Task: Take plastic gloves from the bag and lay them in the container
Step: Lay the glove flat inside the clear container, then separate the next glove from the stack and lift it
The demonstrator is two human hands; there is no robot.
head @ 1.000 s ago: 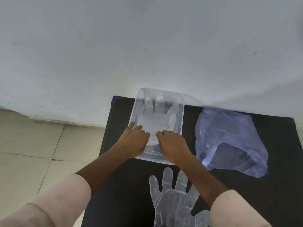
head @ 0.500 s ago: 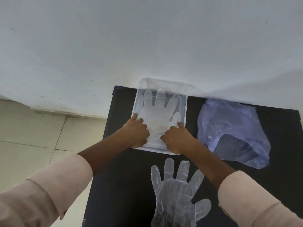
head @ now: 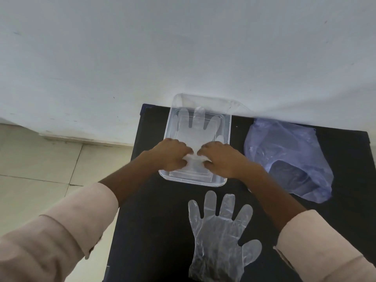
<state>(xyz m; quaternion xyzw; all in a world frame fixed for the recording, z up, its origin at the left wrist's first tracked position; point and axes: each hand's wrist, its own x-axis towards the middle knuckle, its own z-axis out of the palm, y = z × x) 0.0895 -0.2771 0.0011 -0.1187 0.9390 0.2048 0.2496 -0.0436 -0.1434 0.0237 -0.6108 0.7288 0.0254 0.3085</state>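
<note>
A clear plastic container (head: 227,127) stands at the far middle of the black table. A clear plastic glove (head: 198,127) lies flat inside it, fingers pointing to the wall. My left hand (head: 173,155) and my right hand (head: 220,158) rest side by side on the glove's cuff end, fingers curled and pinching the cuff. A second clear glove (head: 218,235) lies flat on the table in front of the container, between my forearms. The bluish plastic bag (head: 289,157) lies crumpled to the right of the container.
The black table (head: 150,220) stands against a white wall (head: 183,47). Its left edge drops to a pale tiled floor (head: 40,169). My light sleeves cover both forearms at the bottom of the view.
Both hands have drawn closer together over the glove's cuff in the container. The view has shifted, so the second glove shows more fully.
</note>
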